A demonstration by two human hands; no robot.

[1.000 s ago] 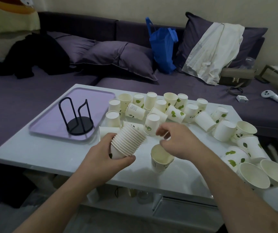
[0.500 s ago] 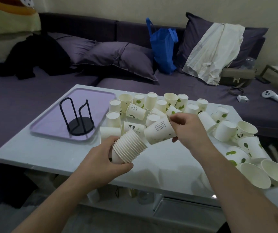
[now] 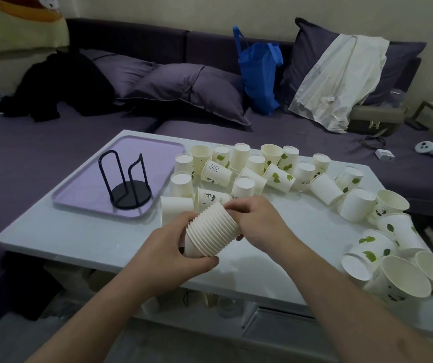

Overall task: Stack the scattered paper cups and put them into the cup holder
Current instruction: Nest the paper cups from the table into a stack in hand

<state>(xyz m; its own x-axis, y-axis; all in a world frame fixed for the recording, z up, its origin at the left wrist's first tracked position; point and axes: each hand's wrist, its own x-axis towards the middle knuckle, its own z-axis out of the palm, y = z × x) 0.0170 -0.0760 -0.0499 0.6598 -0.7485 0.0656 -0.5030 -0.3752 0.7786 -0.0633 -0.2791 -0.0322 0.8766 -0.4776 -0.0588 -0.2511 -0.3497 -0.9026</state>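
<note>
Head view showed my left hand [image 3: 176, 247] curled round the lower end of the stack of paper cups [image 3: 211, 230], thumb underneath and fingers over the top, so the ribbed stack lay tilted above the white desk [image 3: 84, 231]. My right hand [image 3: 258, 221] met the stack's open end, its fingers bent and closed on the topmost rims; whether they pinched a separate cup there I could not tell. Both forearms reached in from the near edge.

The black wire cup holder [image 3: 127, 180] stood upright and empty on the lilac tray [image 3: 84, 191] at the desk's left, well apart from my hands. The scattered paper cups [image 3: 275, 174] lay beyond and to the right, some upside down, some on their sides, several printed with green leaves or pandas, with a few larger ones at the near right corner. Behind the desk ran a purple sofa [image 3: 53, 137] bearing cushions, a blue bag [image 3: 259, 72] and a pale garment [image 3: 341, 77].
</note>
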